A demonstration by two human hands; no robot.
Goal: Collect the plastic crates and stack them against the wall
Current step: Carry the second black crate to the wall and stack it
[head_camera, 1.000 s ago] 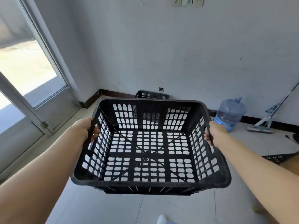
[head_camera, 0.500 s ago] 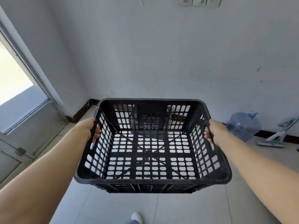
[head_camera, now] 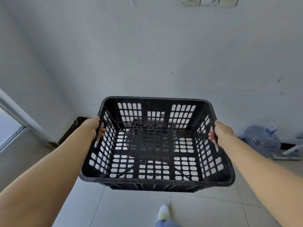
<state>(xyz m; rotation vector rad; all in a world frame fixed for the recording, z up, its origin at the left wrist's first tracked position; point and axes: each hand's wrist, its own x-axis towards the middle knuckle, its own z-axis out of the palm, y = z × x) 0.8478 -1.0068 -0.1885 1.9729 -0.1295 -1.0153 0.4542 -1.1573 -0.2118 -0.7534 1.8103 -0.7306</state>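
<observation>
I hold a black slotted plastic crate [head_camera: 155, 181] level in the air in front of me, open side up and empty. My left hand [head_camera: 93, 128] grips its left rim and my right hand [head_camera: 220, 132] grips its right rim. A thin wire trails from the crate's far left corner into its inside. Through the slots of the crate's floor I make out the dark shape of another crate [head_camera: 152, 128] standing on the floor by the white wall [head_camera: 147, 54]; most of it is hidden.
A blue water jug [head_camera: 260, 140] stands against the wall at the right, with a mop head [head_camera: 288, 153] beside it. A glass door frame [head_camera: 24, 118] runs along the left. My shoe [head_camera: 163, 212] is on the grey tiled floor below the crate.
I have walked closer to the wall with the crate in both hands. The wall fills more of the view, the door has slid off to the left, and the floor crate is now behind the held one.
</observation>
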